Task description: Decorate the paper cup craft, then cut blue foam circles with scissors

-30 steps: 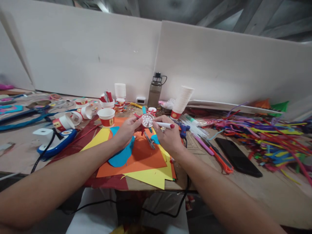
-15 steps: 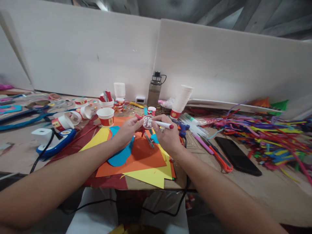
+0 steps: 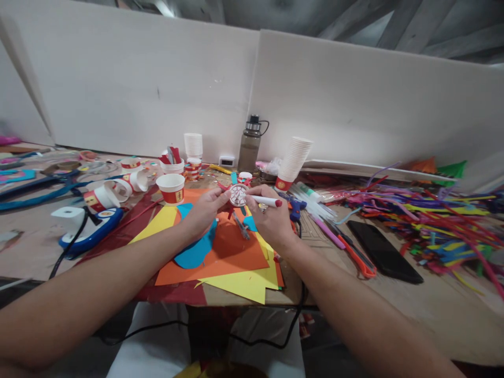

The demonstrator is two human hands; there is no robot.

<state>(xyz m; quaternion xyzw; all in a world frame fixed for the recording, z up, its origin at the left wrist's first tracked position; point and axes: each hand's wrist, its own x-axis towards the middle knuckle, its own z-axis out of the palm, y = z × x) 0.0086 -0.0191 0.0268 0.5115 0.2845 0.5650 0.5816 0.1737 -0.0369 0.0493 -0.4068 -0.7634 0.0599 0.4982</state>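
My left hand (image 3: 207, 210) pinches the left side of a small paper-cup craft (image 3: 238, 195), whose round white bottom carries a pattern of red lines. Red and teal paper strips stick out around its rim. In my right hand (image 3: 268, 215) is a marker pen (image 3: 263, 200), white with a red end, its tip side against the right of the white disc. Below both hands lie an orange paper sheet (image 3: 232, 252), a blue paper cutout (image 3: 197, 254) and yellow paper (image 3: 240, 286). A pair of scissors (image 3: 241, 226) rests on the orange sheet, partly hidden.
An open paper cup (image 3: 170, 189) stands left of my hands. Behind are a water bottle (image 3: 249, 144) and a tall cup stack (image 3: 293, 163). Right lie a blue glue gun (image 3: 296, 207), a red cutter (image 3: 356, 257), a phone (image 3: 384, 252) and pipe cleaners (image 3: 441, 220). A power strip (image 3: 92, 231) sits left.
The cup craft has turned slightly in my left hand, so its strips and red pattern sit at a different angle. The marker has shifted a little; the table things stay put.
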